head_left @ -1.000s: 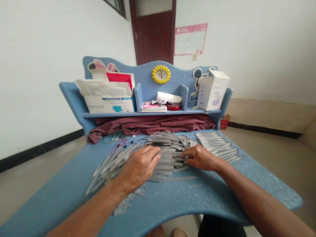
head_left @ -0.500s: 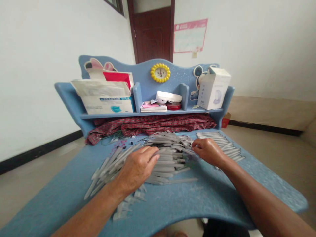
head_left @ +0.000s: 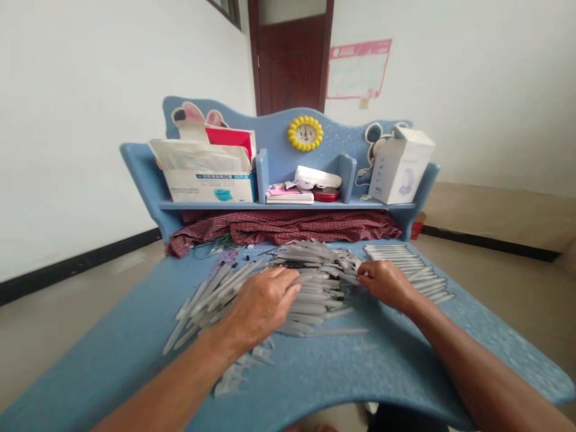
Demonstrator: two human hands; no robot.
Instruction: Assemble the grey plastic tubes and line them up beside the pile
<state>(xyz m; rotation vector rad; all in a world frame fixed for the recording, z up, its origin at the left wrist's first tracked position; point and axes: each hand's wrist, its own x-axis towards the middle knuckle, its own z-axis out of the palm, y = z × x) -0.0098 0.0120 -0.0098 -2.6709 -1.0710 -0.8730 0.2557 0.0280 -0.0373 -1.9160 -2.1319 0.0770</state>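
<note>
Translucent grey pen barrels (head_left: 310,306) lie in a thick pile in the middle of the desk, most pointing sideways. My left hand (head_left: 267,300) rests over the pile's left side with its fingers curled together; what its fingertips hold is hidden. At the right end of the pile, my right hand (head_left: 384,282) pinches thumb and forefinger at the end of a slim barrel. More barrels (head_left: 193,315) fan out left of my left hand. Several clear pieces like pen caps (head_left: 231,381) lie below my left wrist. Beyond my right hand is a neat row of pens (head_left: 411,264).
The blue desk (head_left: 360,372) curves inward at the front. Small black plugs (head_left: 247,258) and a checked cloth (head_left: 288,227) lie toward the back. On the shelf (head_left: 288,206) stand a mask box (head_left: 202,186), a stack of booklets (head_left: 290,197), a red tin (head_left: 326,195) and a white box (head_left: 402,165).
The whole view has shifted, so the desk and shelf sit slightly farther right. Both hands keep nearly the same places at the pile.
</note>
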